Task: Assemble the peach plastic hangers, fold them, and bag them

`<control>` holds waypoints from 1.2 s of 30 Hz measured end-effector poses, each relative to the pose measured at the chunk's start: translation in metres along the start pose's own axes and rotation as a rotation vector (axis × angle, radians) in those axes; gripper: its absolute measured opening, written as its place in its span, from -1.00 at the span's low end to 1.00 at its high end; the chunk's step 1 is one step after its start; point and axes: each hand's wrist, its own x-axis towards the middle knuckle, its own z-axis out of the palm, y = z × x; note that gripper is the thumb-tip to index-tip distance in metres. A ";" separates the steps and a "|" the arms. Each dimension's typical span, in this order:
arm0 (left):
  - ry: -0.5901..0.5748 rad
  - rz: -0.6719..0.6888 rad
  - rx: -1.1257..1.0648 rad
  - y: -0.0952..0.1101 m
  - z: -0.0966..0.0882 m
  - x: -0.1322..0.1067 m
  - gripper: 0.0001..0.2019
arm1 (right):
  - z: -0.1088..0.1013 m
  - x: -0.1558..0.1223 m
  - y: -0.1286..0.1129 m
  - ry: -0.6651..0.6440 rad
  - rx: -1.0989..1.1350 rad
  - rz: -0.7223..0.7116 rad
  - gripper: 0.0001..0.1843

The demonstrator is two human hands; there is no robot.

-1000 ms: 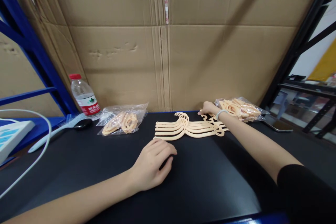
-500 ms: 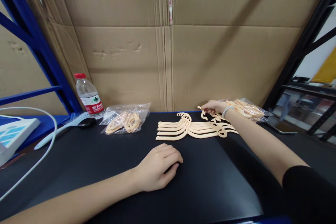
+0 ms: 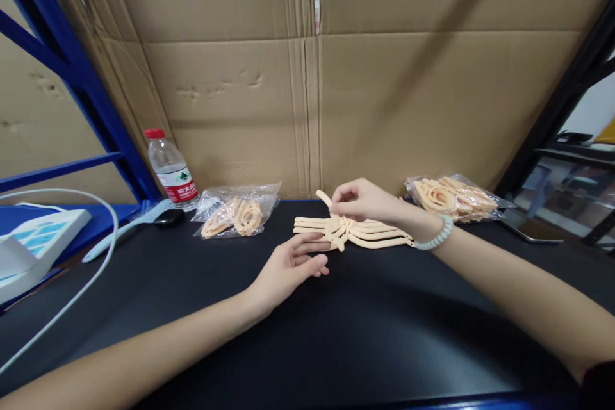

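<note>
A row of peach plastic hangers [image 3: 365, 234] lies on the black table top [image 3: 336, 333] near the cardboard wall. My right hand [image 3: 365, 200] hovers over the hangers' hooks and pinches a small peach plastic piece [image 3: 324, 197] between thumb and fingers. My left hand [image 3: 293, 262] is lifted off the table just left of the hangers, palm turned up, fingers spread and pointing at their left ends. A bead bracelet [image 3: 435, 238] is on my right wrist.
Two clear bags of peach plastic parts lie by the wall, one bag [image 3: 235, 214] at the left, another bag [image 3: 451, 195] at the right. A water bottle [image 3: 170, 170], a white brush [image 3: 129, 227], a white box with cable [image 3: 38, 243] and a phone [image 3: 533, 227] sit around.
My right hand moved left from the right-hand bag to above the hangers' hooks, carrying a small peach piece. My left hand lifted from the table, opened and moved toward the hangers.
</note>
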 end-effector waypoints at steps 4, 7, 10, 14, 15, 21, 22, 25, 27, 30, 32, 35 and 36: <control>0.028 -0.063 -0.117 0.004 0.000 -0.003 -0.73 | 0.032 0.002 -0.005 0.036 0.007 -0.140 -0.84; 0.056 -0.078 -0.167 0.008 -0.002 -0.004 -0.78 | 0.036 0.004 0.002 0.105 -0.154 -0.207 -0.78; 0.106 -0.079 -0.231 0.011 -0.006 -0.003 -0.79 | 0.027 -0.001 0.016 0.186 -0.354 -0.213 -0.79; 0.150 -0.068 -0.281 0.012 -0.010 0.000 -0.81 | 0.018 -0.021 0.040 0.212 -0.572 -0.125 -0.80; 0.155 -0.070 -0.287 0.012 -0.011 0.001 -0.82 | 0.018 -0.027 0.045 0.212 -0.619 -0.106 -0.77; 0.179 -0.027 -0.324 0.014 -0.016 0.002 -0.83 | 0.026 -0.040 0.063 0.223 -0.684 -0.061 -0.72; 0.181 -0.019 -0.332 0.014 -0.018 0.002 -0.83 | 0.025 -0.040 0.064 0.233 -0.662 -0.059 -0.75; 0.172 0.005 -0.372 0.017 -0.023 0.003 -0.82 | 0.021 -0.042 0.064 0.262 -0.561 -0.056 -0.83; 0.159 0.015 -0.407 0.018 -0.026 0.004 -0.81 | 0.018 -0.046 0.064 0.264 -0.489 -0.054 -0.84; 0.164 0.008 -0.446 0.018 -0.029 0.006 -0.84 | 0.017 -0.053 0.066 0.283 -0.203 -0.055 -0.79; 0.173 -0.003 -0.465 0.018 -0.030 0.007 -0.86 | 0.016 -0.058 0.067 0.279 0.027 -0.034 -0.71; 0.173 -0.015 -0.484 0.013 -0.030 0.008 -0.88 | 0.015 -0.065 0.061 0.233 0.143 -0.017 -0.64; 0.172 -0.023 -0.485 0.011 -0.031 0.008 -0.89 | 0.014 -0.068 0.058 0.225 0.140 -0.025 -0.66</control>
